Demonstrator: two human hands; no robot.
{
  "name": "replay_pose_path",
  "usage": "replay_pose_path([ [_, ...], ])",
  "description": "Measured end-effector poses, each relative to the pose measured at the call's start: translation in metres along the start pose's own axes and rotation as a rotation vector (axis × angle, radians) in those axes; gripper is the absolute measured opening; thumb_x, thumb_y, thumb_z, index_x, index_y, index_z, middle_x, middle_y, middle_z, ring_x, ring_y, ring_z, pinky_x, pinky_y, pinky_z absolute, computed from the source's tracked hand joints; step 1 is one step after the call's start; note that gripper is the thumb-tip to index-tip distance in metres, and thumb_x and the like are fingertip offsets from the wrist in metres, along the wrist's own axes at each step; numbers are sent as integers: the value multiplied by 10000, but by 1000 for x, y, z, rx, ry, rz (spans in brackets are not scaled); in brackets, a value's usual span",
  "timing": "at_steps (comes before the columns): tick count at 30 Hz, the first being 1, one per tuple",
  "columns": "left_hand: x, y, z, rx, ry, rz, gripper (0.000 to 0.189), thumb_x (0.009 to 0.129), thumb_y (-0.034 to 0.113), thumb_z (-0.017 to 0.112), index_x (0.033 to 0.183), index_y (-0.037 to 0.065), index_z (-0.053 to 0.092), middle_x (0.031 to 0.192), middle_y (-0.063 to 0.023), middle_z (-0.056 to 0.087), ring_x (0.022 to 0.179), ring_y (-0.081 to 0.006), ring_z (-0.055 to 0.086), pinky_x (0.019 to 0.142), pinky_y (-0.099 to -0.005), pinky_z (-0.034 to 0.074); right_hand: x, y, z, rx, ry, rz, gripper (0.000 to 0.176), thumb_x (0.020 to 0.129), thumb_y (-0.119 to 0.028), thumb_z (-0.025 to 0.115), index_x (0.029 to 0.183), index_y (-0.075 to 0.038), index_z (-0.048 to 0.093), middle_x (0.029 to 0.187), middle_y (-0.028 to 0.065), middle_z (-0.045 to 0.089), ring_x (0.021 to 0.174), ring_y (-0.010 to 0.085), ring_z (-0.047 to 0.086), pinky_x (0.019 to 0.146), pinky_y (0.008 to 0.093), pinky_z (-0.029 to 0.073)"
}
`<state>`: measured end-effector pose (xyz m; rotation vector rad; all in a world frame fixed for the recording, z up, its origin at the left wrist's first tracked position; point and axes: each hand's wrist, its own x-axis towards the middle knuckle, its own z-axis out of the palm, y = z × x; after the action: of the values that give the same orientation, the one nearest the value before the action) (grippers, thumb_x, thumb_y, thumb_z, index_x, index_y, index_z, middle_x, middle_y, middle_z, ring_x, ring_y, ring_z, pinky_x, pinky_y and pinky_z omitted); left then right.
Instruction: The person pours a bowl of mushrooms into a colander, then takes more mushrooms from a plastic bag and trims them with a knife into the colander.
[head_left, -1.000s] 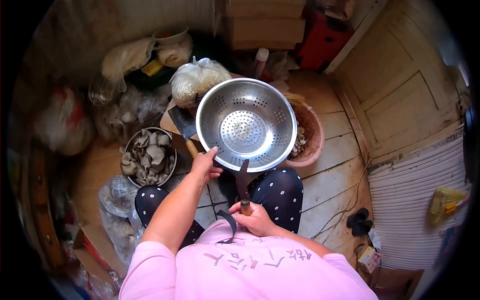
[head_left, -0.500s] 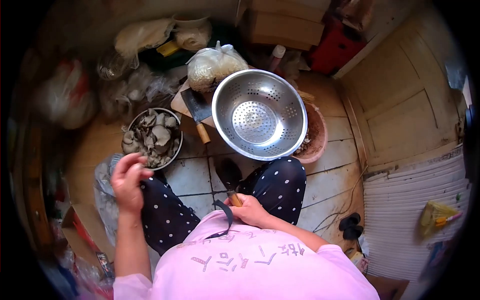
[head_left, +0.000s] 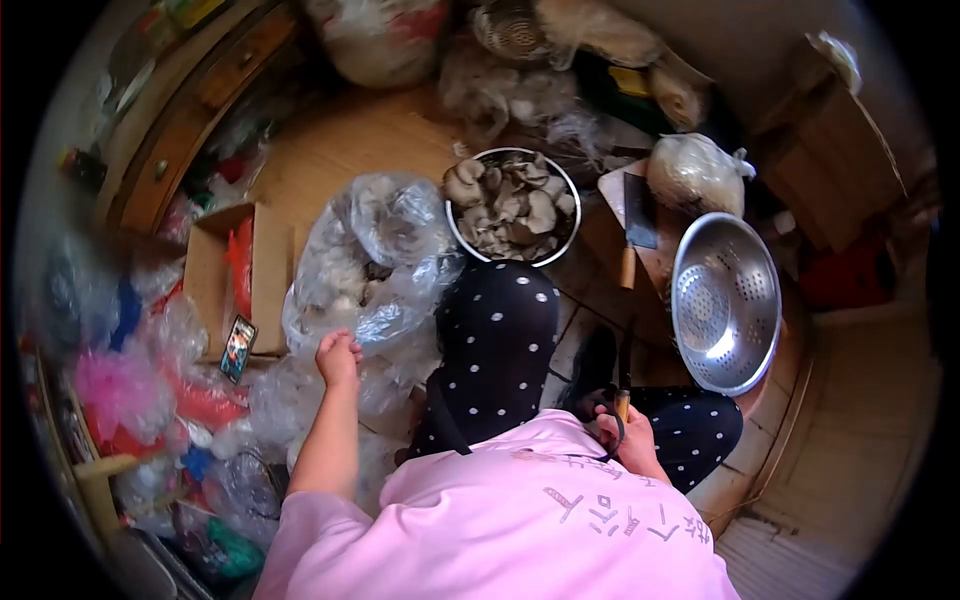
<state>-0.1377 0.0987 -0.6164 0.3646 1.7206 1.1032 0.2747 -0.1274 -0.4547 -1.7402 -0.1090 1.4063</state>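
Your left hand, fingers loosely curled, is at the clear bag of pale contents; your right hand grips the knife. The bowl beyond your knee brims with mushrooms.

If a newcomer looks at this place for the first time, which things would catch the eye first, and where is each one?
Probably the shiny colander first, at the right, beside a cleaver lying on a board. Next, the bowl full of grey-brown mushrooms, just beyond the left knee. Then the knife in the right hand, and the left hand at the near edge of a big clear bag.
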Motion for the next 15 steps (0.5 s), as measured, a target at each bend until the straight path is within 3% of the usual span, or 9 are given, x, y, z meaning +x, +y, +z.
replay_pose_path([
  [2, 24, -28, -24, 325, -77, 176, 319, 805, 143, 648, 1101, 33, 601, 918, -107, 651, 755, -231, 643, 658, -314, 524, 4, 1, 3, -30, -9, 13, 181, 812, -58, 707, 966, -10, 623, 720, 24, 581, 598, 106, 525, 552, 232, 426],
  [3, 27, -34, -30, 317, -64, 165, 319, 805, 143, 648, 1101, 33, 601, 918, -107, 651, 755, -231, 643, 658, -314, 524, 7, 1, 5, -38, -7, 18, 175, 811, -52, 704, 962, -6, 627, 704, 24, 578, 582, 104, 516, 539, 227, 414],
  [5, 28, -39, -29, 909, -33, 681, 499, 745, 217, 726, 1194, 55, 582, 1149, -147, 602, 1071, -302, 581, 918, -356, 481, 13, 3, 8, -63, -7, 26, 159, 813, -47, 699, 955, -10, 637, 697, 14, 575, 566, 93, 499, 525, 224, 400],
  [6, 1, -7, -14, 1026, -116, 542, 712, 688, 272, 779, 1324, 101, 507, 1350, -164, 481, 1292, -324, 416, 1102, -450, 312, 16, 6, 7, -60, -17, 13, 157, 813, -45, 698, 954, -12, 637, 693, 7, 570, 564, 87, 492, 519, 221, 389],
  [7, -8, 3, -5, 1023, -114, 529, 712, 688, 272, 779, 1324, 101, 507, 1350, -164, 481, 1292, -324, 416, 1102, -450, 312, 18, 7, 8, -57, -26, -1, 155, 813, -43, 698, 952, -14, 636, 690, 0, 565, 562, 81, 485, 514, 218, 378],
  [9, -12, 12, 8, 1408, -239, 798, 842, 688, 297, 798, 1414, 128, 407, 1438, -165, 401, 1354, -313, 348, 1125, -523, 244, 16, 1, 14, -117, -3, 13, 150, 814, -39, 695, 950, -16, 636, 686, -7, 560, 557, 77, 478, 511, 216, 369],
  [10, -6, 8, 14, 1404, -240, 791, 842, 688, 297, 798, 1414, 128, 407, 1438, -165, 401, 1354, -313, 348, 1125, -523, 244, 15, -1, 16, -165, 21, 22, 145, 816, -35, 692, 948, -18, 636, 682, -14, 554, 552, 73, 471, 508, 214, 360],
  [13, 19, 1, 32, 1529, -235, 862, 826, 761, 250, 729, 1473, 145, 323, 1345, -167, 524, 1283, -312, 470, 1138, -579, 162, 20, 2, 17, -166, 24, 7, 149, 810, -34, 692, 945, -17, 633, 680, -20, 548, 546, 67, 465, 509, 211, 354],
  [15, 31, 2, 44, 1777, -396, 452, 596, 817, 165, 616, 1388, 115, 451, 1144, -155, 663, 1102, -321, 619, 1096, -528, 306, 20, 1, 19, -201, 38, 7, 148, 807, -36, 690, 942, -17, 632, 681, -19, 549, 546, 66, 465, 510, 212, 357],
])
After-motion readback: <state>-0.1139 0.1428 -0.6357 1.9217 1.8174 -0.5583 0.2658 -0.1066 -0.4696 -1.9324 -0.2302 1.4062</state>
